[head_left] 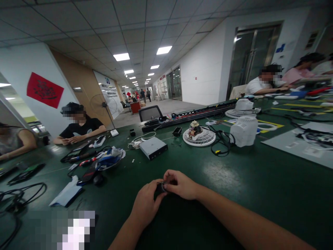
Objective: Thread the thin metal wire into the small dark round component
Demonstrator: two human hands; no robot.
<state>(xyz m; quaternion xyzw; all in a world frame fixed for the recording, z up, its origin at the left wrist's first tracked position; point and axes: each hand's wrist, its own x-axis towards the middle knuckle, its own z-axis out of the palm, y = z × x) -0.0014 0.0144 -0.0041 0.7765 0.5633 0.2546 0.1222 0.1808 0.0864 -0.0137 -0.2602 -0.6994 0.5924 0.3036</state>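
A small dark round part [161, 187] is held between my two hands, low over the green table [187, 163]. My left hand [147, 201] wraps its fingers and thumb round it from the left. From the right, my right hand [179, 184] pinches the part with thumb and forefinger. The fingers cover much of it, so its exact kind cannot be made out. Beyond the hands sits a silver and black disc drive [154, 147]. A white fan grille [200, 137] with a motor on it lies farther right, beside a black cable [221, 147].
At the left are a blue cloth bundle [110, 158], a pale blue cloth [67, 192] and coiled black cables [19, 199]. A white housing [244, 132] and a grey board [307, 142] stand right. Seated people are across the table, left and right.
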